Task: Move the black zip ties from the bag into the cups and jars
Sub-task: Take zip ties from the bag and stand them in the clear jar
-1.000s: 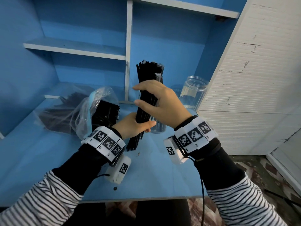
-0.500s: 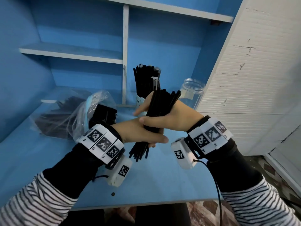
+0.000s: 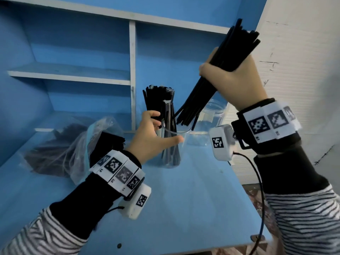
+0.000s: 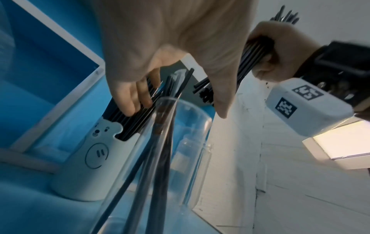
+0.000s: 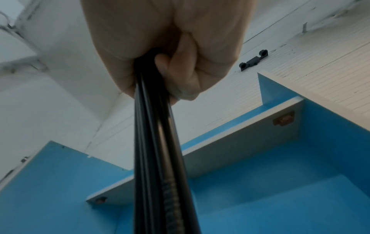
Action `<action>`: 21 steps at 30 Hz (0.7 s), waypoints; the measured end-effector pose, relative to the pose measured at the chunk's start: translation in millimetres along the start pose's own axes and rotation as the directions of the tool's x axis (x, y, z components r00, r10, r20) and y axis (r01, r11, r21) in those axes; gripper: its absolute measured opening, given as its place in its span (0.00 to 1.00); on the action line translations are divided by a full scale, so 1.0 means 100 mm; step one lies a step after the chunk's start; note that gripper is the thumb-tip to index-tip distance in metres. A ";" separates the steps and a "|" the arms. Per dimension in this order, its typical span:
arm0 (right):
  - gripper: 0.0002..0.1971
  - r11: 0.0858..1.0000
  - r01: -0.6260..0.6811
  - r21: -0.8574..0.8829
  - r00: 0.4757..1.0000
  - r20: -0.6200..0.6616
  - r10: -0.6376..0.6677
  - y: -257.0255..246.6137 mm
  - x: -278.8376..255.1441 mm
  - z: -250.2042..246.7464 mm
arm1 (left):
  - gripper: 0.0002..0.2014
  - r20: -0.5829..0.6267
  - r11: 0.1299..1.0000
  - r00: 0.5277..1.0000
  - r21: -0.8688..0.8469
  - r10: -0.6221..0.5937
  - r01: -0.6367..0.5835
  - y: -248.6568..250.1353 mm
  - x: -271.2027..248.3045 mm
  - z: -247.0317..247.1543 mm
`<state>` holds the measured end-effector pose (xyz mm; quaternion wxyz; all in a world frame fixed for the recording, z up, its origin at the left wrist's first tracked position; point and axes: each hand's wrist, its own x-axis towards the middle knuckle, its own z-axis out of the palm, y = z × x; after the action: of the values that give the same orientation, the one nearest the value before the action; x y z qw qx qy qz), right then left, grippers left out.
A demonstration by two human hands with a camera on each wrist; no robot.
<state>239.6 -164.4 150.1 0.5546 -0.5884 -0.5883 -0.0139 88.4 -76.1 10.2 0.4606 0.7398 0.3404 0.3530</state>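
Presently the right hand (image 3: 239, 80) is clenching the zip ties (image 3: 197, 99), long axis tilting down-left toward the clear cup (image 3: 182, 153) near the tabletop's (image 3: 184, 208) back edge; the left hand (image 3: 149, 140), loosely spread, is bracketing its rim

black zip ties (image 3: 217, 74); blue table (image 3: 184, 208); striped sleeves (image 3: 303, 218).

Left hand (image 3: 152, 137), right hand (image 3: 237, 80): two. One clear cup (image 4: 180, 142), one white bear cup (image 4: 90, 166), one clear jar (image 3: 211, 122), one plastic bag (image 3: 77, 150); black zip ties (image 3: 202, 85) uncountable.
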 end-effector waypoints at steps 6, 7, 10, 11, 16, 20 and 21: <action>0.13 0.994 -0.074 -0.085 0.997 -0.013 0.074 0.19 0.11 0.17 | 0.53 0.095 0.995 0.993 0.073 -0.070 0.063 -0.15 0.29 0.14; 0.14 0.992 -0.087 -0.089 0.996 -0.001 0.087 0.22 0.12 0.21 | 0.52 0.102 0.994 0.992 0.087 -0.077 0.068 -0.16 0.32 0.16; 0.14 0.990 -0.127 -0.064 0.992 0.003 0.127 0.29 0.14 0.30 | 0.54 0.114 0.988 0.988 0.126 -0.101 0.086 -0.18 0.36 0.15; 0.15 0.990 -0.136 -0.050 0.991 0.001 0.136 0.30 0.16 0.32 | 0.54 0.116 0.986 0.988 0.138 -0.106 0.090 -0.18 0.37 0.14; 0.12 0.989 -0.141 -0.033 0.990 0.016 0.142 0.31 0.28 0.35 | 0.47 0.109 0.981 0.988 0.172 -0.112 0.092 -0.16 0.36 0.11; 0.11 0.989 -0.141 -0.053 0.989 0.047 0.143 0.39 0.28 0.41 | 0.45 0.115 0.984 0.988 0.155 -0.104 0.085 -0.14 0.34 0.12; 0.11 0.987 -0.149 -0.062 0.987 0.053 0.153 0.42 0.26 0.43 | 0.45 0.115 0.985 0.988 0.150 -0.100 0.082 -0.15 0.34 0.12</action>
<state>250.5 -104.9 124.3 0.5195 -0.6473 -0.5570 0.0280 113.7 -47.8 -0.4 0.4411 0.7752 0.3701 0.2599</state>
